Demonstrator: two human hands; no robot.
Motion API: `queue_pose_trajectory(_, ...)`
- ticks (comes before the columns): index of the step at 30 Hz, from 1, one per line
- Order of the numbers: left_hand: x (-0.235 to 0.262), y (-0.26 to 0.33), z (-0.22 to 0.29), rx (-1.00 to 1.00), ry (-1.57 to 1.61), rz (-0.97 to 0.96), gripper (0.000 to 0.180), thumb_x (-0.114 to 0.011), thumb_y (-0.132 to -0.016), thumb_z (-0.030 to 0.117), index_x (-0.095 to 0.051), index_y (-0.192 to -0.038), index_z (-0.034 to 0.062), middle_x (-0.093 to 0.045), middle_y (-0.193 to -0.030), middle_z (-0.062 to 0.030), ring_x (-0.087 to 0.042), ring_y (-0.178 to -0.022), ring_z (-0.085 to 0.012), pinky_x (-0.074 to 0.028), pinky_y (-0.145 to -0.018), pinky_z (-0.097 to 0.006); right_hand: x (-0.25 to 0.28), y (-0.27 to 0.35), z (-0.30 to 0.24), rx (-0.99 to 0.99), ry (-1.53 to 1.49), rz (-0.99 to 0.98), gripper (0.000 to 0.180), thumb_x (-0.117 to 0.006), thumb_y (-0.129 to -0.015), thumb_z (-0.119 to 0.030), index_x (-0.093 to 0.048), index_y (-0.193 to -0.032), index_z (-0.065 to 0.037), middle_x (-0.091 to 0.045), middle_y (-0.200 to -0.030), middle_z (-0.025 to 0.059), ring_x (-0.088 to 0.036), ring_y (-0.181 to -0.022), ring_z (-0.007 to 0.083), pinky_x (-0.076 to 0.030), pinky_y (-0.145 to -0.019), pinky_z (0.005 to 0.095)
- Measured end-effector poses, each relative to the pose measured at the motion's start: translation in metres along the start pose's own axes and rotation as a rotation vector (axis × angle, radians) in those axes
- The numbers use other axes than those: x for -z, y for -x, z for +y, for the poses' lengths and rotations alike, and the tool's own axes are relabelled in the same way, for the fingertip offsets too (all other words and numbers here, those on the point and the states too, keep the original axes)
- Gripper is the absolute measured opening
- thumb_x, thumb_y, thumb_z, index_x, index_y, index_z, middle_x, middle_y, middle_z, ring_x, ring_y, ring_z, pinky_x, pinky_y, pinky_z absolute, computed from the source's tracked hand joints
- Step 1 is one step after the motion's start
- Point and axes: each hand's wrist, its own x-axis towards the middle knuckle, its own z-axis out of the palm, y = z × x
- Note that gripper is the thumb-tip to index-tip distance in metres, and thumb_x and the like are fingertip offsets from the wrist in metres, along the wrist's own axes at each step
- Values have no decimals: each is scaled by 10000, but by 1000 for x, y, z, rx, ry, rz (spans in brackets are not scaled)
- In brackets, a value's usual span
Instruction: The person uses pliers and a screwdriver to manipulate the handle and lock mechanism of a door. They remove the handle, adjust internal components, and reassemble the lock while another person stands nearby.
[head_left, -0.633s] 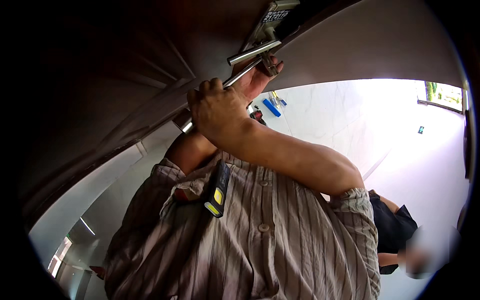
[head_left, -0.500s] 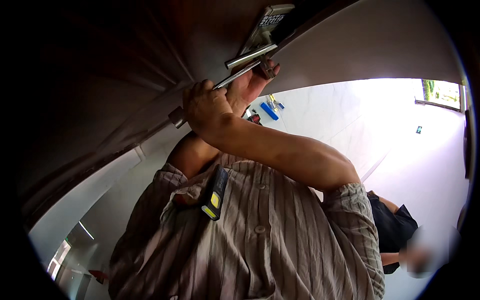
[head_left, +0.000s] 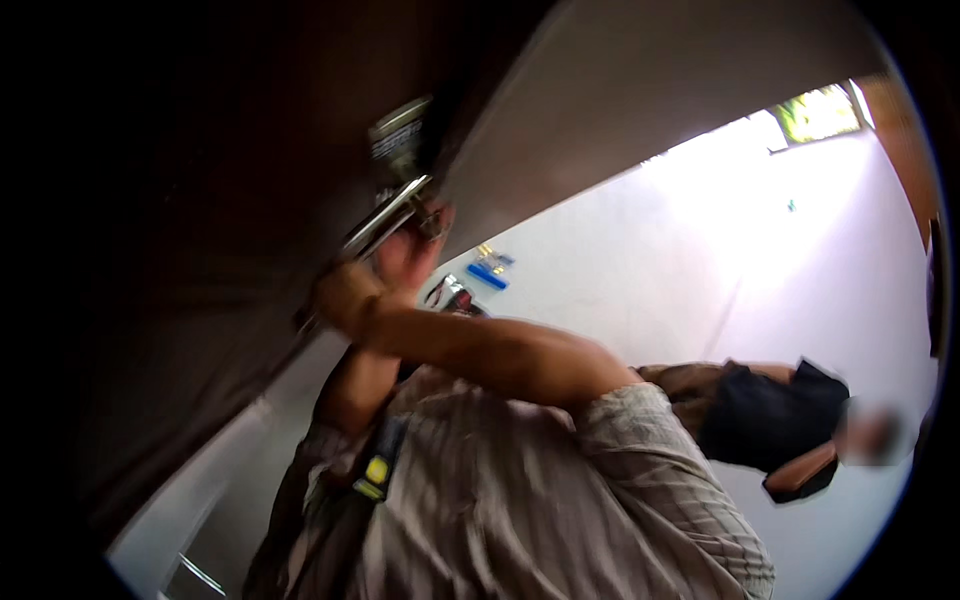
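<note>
My right hand [head_left: 345, 298] crosses in front of my left forearm, its fingers wrapped round a screwdriver with a thick brownish handle [head_left: 305, 320]. The screwdriver's metal shaft runs up beside a silver lever handle [head_left: 385, 218] on the dark door [head_left: 230, 200]. Behind it, palm partly showing, my left hand [head_left: 405, 258] has its fingertips closed on a small metal lock part [head_left: 432, 222] by the lever's upper end. Above sits a metal lock plate [head_left: 400, 135] with a printed label. Motion blur hides where the screwdriver's tip meets the lock.
On the pale floor beyond the door's edge lie a blue tool or case [head_left: 487, 277] and a red-and-black item [head_left: 460, 300]. Another person [head_left: 770, 415] in dark clothes is at the right. A black-and-yellow work light [head_left: 375, 470] hangs on my shirt.
The whole view has swung, so the door, lock and both hands appear lower and further left. The other person shows more fully. Both hands keep their hold at the lock.
</note>
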Motion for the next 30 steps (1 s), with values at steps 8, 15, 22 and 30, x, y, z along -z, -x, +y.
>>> queue_pose_trajectory(8, -5, 13, 10, -189, -301, 165, 368, -479, -955, 204, -533, -1238, -25, -607, -1138, -172, -585, -1007, -294, -446, -988, -463, -5, -17, -3, 57, 98, -102, 162, -597, -876, -286, -722, -886, -185, -692, -883, -12, -651, -837, 184, -483, -689, 342)
queue_pose_trajectory(15, -14, 8, 4, -97, -254, 122, 343, -474, -953, 180, -545, -1222, -22, -607, -1165, -149, -595, -1014, -275, -492, -930, -422, 22, 2, -1, 56, 33, -39, 175, -611, -854, -269, -753, -913, -186, -717, -932, -14, -677, -899, 177, -485, -712, 347)
queue_pose_trajectory(22, -13, 9, 2, -190, -204, 248, 338, -449, -978, 144, -548, -1249, -31, -620, -1187, -143, -590, -1055, -259, -503, -935, -398, 32, 13, 13, -60, -3, -2, 164, -610, -845, -247, -751, -888, -175, -721, -914, 5, -679, -874, 189, -485, -704, 352)
queue_pose_trajectory(30, -4, 6, 4, -178, -259, 228, 356, -465, -988, 200, -564, -1261, -6, -615, -1234, -150, -584, -1115, -282, -493, -972, -418, 20, 14, 31, -82, -115, -22, 159, -606, -822, -235, -739, -837, -149, -720, -881, 24, -677, -855, 229, -506, -745, 418)
